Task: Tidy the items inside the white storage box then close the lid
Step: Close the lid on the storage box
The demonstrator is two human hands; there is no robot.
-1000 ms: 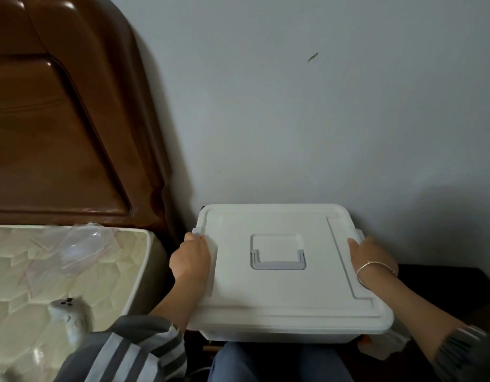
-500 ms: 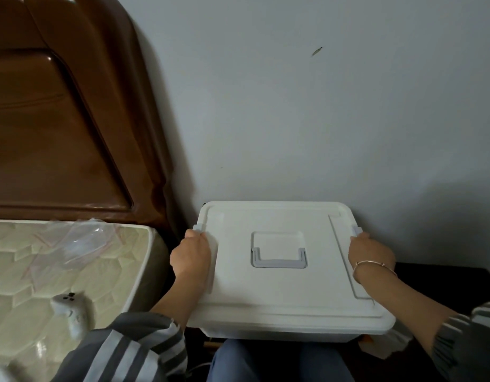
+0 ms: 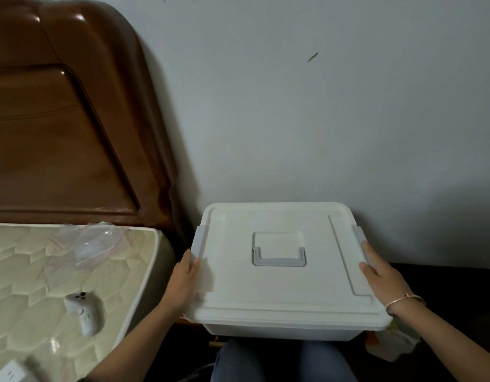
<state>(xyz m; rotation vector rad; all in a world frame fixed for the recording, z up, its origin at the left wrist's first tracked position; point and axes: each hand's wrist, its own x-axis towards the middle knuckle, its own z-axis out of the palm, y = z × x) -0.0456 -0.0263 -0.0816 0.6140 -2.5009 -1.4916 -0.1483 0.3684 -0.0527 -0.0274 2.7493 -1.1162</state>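
Fingers (image 3: 187, 256) of the left hand (image 3: 184, 282) lie fairly straight against the left side of the white storage box (image 3: 279, 330). The forefinger runs up beside the near end of the grey left latch (image 3: 199, 241) & the thumb reaches over the rim onto the lid (image 3: 279, 293). The other fingers are hidden behind the hand. Nothing is clasped in it; it presses on the box edge.

The right hand (image 3: 384, 279) mirrors this on the right side. Its fingers (image 3: 370, 250) are stretched out along the near part of the grey right latch (image 3: 358, 235), w/ the thumb flat on the lid just inside the rim, pressing and not curled round anything. A thin bracelet (image 3: 403, 299) sits on that wrist.

The box is btwn the two hands, w/ the lid sitting flat on top & both latches lying against its side edges. A grey handle (image 3: 279, 261) lies folded flat in the recess at the lid's ctr. The near edge of the box is over the person's knees (image 3: 238, 359) in blue trousers, and the far edge is close to the wall (image 3: 321, 106).

Left of the box is a bed (image 3: 23, 277) w/ a brown wooden headboard (image 3: 59, 133). On the mattress lie a clear plastic bag (image 3: 95, 244) at the far end & a white controller (image 3: 82, 310) nearer. Both are well apart from the box.
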